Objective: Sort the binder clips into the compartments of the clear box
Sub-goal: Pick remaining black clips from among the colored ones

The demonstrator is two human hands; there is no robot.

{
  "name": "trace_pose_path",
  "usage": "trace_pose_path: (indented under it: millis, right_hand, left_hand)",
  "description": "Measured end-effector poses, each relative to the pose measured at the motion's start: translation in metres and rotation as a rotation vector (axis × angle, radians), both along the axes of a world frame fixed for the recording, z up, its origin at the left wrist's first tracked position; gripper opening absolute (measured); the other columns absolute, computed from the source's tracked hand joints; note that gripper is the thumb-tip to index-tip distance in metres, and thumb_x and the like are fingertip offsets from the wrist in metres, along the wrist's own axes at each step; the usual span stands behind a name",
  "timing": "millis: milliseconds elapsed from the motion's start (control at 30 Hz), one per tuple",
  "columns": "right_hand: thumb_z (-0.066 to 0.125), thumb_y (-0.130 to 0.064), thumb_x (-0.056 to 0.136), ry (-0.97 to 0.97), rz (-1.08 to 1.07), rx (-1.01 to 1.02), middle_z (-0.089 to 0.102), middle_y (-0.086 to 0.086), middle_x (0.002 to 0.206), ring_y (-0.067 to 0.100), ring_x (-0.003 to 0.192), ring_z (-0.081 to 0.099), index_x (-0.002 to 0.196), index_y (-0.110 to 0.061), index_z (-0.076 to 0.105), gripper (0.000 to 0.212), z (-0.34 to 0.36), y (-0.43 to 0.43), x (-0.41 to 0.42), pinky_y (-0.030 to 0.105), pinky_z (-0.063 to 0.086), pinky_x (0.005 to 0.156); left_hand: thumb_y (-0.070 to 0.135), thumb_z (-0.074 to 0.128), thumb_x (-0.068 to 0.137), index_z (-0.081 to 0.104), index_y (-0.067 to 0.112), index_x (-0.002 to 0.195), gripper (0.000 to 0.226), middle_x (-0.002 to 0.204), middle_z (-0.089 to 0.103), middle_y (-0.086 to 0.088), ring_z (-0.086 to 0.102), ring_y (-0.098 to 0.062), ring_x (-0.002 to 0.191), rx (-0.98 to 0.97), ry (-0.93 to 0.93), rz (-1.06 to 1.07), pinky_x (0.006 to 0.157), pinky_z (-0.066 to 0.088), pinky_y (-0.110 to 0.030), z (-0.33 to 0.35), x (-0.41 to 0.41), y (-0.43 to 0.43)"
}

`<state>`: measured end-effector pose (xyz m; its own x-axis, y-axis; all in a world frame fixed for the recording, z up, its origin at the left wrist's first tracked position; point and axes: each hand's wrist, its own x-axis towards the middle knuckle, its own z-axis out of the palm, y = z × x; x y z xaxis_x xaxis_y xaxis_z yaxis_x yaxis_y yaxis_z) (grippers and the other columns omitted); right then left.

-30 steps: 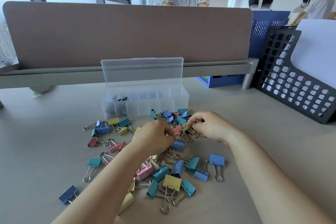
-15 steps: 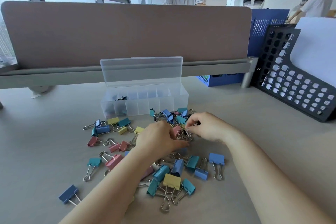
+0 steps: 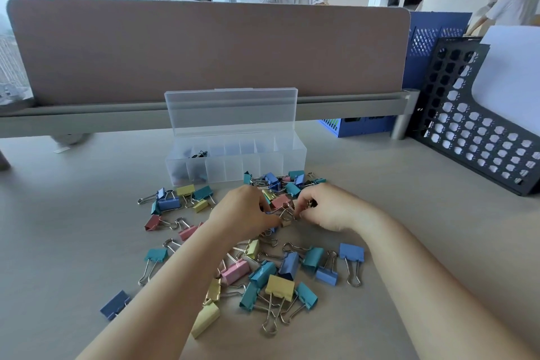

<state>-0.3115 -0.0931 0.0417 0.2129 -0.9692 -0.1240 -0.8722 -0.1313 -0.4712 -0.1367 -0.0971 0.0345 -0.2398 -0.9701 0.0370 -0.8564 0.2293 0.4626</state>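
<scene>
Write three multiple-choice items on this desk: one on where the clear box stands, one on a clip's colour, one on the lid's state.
1. The clear box stands:
A. beyond the clip pile, in front of the desk divider
B. inside the black file rack
C. under the left forearm

2. The lone clip at the pile's near-left edge is:
A. pink
B. blue
C. yellow

3. The box's lid is:
A. shut
B. open, standing upright
C. off, flat on the desk

Key: 1 A, the box sits between pile and divider; 2 B, its body is plainly blue; 3 B, the lid rises behind the compartments.
</scene>
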Motion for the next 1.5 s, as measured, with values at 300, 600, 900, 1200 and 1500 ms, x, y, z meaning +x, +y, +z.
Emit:
trace_pose_path:
  millis: [300,600,900,1200,1500]
  right_hand:
    - [0.054,-0.028,0.094,0.035,0.056,0.025,0.055,-0.005,0.106,0.013,0.091,0.052,0.103,-0.025,0.052,0.01,-0.005,0.004,0.011,0.026,0.041,0.069]
    - [0.058,-0.034,0.092,0.095,0.073,-0.005,0.058,0.0,0.098,0.019,0.085,0.055,0.1,-0.025,0.047,0.015,-0.011,0.007,0.023,0.032,0.044,0.068]
    - [0.059,-0.034,0.092,0.159,0.149,0.044,0.054,-0.004,0.095,0.018,0.087,0.053,0.096,-0.024,0.052,0.013,-0.001,0.009,0.018,0.033,0.043,0.072]
    - [0.064,-0.037,0.089,0.139,0.148,0.088,0.057,0.0,0.102,0.019,0.093,0.054,0.101,-0.02,0.054,0.023,0.002,0.014,0.02,0.031,0.042,0.073]
    - [0.05,-0.031,0.098,0.086,0.16,0.076,0.054,0.008,0.088,0.016,0.073,0.045,0.092,-0.017,0.055,0.016,-0.001,0.009,0.017,0.03,0.037,0.062]
  left_hand:
    - [0.032,0.065,0.085,0.07,0.015,0.103,0.025,0.087,0.064,-0.001,0.058,-0.016,0.076,-0.037,0.009,0.031,0.066,0.049,-0.03,0.003,0.004,-0.003]
    - [0.019,0.063,0.085,0.066,0.025,0.08,0.008,0.067,0.051,0.013,0.046,-0.006,0.059,-0.037,0.067,-0.006,0.052,0.037,-0.02,0.005,0.005,-0.002]
    - [0.025,0.063,0.087,0.065,0.023,0.08,0.008,0.071,0.058,0.006,0.048,-0.008,0.06,-0.01,0.1,0.007,0.061,0.043,-0.026,0.001,0.008,-0.006]
    - [0.028,0.061,0.09,0.062,0.024,0.08,0.01,0.064,0.048,0.01,0.042,-0.007,0.055,-0.032,0.133,0.021,0.05,0.032,-0.023,0.0,0.006,-0.006]
    - [0.031,0.064,0.088,0.071,0.028,0.091,0.008,0.078,0.059,0.01,0.046,-0.004,0.06,-0.023,0.167,-0.091,0.054,0.036,-0.02,0.0,0.005,-0.006]
